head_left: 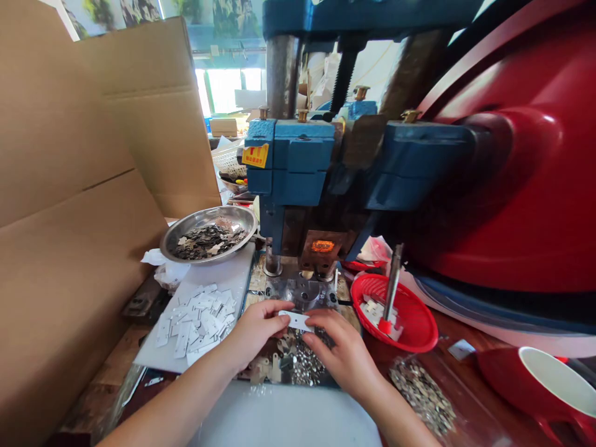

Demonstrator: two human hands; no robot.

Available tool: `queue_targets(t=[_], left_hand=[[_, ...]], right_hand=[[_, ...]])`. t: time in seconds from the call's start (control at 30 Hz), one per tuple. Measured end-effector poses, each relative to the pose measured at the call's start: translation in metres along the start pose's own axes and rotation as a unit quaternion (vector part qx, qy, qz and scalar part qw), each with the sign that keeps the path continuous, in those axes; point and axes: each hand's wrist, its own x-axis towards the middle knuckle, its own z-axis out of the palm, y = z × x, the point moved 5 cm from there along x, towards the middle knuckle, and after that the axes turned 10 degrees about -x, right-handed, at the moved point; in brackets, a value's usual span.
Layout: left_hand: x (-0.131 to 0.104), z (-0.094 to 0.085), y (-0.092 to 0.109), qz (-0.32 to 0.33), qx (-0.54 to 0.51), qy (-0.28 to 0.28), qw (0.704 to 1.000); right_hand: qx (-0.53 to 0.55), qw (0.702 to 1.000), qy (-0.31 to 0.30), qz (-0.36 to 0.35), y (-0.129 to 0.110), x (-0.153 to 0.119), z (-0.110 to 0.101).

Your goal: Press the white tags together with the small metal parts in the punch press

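A white strip (pixel 293 319) sits between both hands, just before the metal block (pixel 302 290) at the press's (pixel 298 164) foot. The left hand (pixel 257 324) pinches its left end, thumb against fingers; the right hand (pixel 343 347), half curled, has the right end between fingers and thumb. Silvery bits (pixel 307 366) lie beneath — close under the fingertips. Leftward, a pile of strips (pixel 200 320) spreads near the left forearm, with a steel bowl (pixel 195 221) behind and cardboard (pixel 60 292) walling that side. A narrow gap parts the right hand from the red basket's (pixel 426 335) rim; a big red wheel (pixel 516 205) bulks beyond it.
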Motion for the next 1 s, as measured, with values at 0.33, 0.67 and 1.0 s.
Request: queue_targets(t=[0.33,0.67,1.0], left_hand=[[0.043,0.024,0.037,0.303,0.3,0.075,0.901],[0.078,0.025,0.028,0.266,0.292,0.013,0.919],[0.032,0.002,0.051,0.304,0.36,0.085,0.878]], right_hand=[[-0.014,0.984,0.08,0.158,0.043,0.034,0.015],[0.027,0.982,0.07,0.176,0.068,0.051,0.035],[0.044,0.976,0.09,0.193,0.059,0.027,0.016]])
